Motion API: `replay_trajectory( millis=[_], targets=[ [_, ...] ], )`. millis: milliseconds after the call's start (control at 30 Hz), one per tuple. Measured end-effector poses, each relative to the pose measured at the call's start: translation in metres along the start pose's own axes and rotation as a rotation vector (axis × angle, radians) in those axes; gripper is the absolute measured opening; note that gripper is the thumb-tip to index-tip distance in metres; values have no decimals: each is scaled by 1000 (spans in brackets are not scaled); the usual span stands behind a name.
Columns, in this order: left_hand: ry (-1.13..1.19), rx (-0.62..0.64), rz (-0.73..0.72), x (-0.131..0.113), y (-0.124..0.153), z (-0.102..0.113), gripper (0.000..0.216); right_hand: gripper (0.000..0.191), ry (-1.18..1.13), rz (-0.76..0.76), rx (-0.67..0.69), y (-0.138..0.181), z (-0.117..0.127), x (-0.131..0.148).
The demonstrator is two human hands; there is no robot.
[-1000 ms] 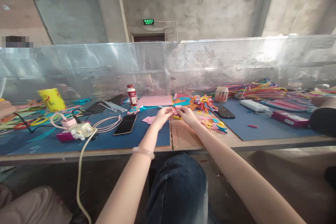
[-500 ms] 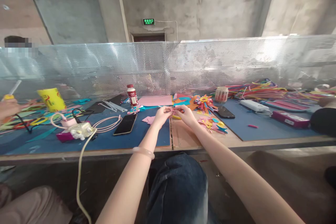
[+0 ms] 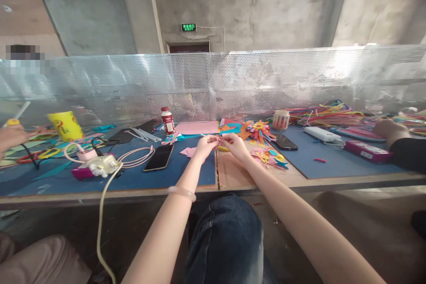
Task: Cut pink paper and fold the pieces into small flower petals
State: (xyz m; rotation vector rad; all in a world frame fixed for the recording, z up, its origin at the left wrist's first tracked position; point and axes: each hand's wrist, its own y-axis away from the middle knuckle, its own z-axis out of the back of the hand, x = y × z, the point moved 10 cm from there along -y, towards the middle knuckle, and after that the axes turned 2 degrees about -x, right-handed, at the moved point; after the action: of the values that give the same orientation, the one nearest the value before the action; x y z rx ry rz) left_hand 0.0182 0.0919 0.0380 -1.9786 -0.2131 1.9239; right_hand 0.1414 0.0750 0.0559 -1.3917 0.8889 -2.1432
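My left hand (image 3: 206, 146) and my right hand (image 3: 235, 144) meet above the middle of the workbench, fingers pinched on a small pink paper piece (image 3: 221, 140) held between them. A pale bangle (image 3: 181, 193) sits on my left wrist. Loose pink paper scraps (image 3: 188, 151) lie just left of my left hand. A pile of coloured paper cut-outs (image 3: 270, 157) lies right of my right hand. A finished paper flower (image 3: 258, 130) rests further back.
Two phones (image 3: 159, 158) (image 3: 285, 142) lie on the blue mats (image 3: 333, 162). A red-capped bottle (image 3: 168, 120), yellow cup (image 3: 65, 126), charger with pink cable (image 3: 100, 165), tape roll (image 3: 281, 120) and coloured strips (image 3: 326, 113) stand around. Other people's hands (image 3: 9, 135) (image 3: 388, 128) work at both ends. A perforated metal screen (image 3: 213, 80) backs the bench.
My hands have shifted slightly while working the pink piece. The person at the right has brought a hand forward onto the bench; the hand at the left has lifted a tool.
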Motion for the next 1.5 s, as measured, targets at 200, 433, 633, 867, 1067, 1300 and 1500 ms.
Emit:
replay_trajectory(
  millis=[200, 433, 633, 867, 1067, 1300, 1500],
  targets=[
    [-4, 24, -18, 1, -1, -1, 22, 16, -36, -14, -7, 1, 1, 0],
    [-10, 35, -25, 1, -1, -1, 25, 16, -60, -27, -12, 1, 2, 1],
    [-15, 44, -49, -1, -1, -2, 25, 14, -64, -30, -4, 1, 1, 1],
    [-49, 75, -100, -3, -2, -5, 22, 14, -67, -14, 9, 1, 0, 1],
    [-86, 80, -117, -4, -3, -6, 21, 14, -65, -16, 11, 0, -2, -2],
    [-125, 114, -176, -5, -4, -10, 21, 12, -87, -42, 11, 1, -3, -8],
    [-22, -16, -57, 1, -3, 1, 34, 11, -81, -38, 3, 1, -1, -4]
  ],
)
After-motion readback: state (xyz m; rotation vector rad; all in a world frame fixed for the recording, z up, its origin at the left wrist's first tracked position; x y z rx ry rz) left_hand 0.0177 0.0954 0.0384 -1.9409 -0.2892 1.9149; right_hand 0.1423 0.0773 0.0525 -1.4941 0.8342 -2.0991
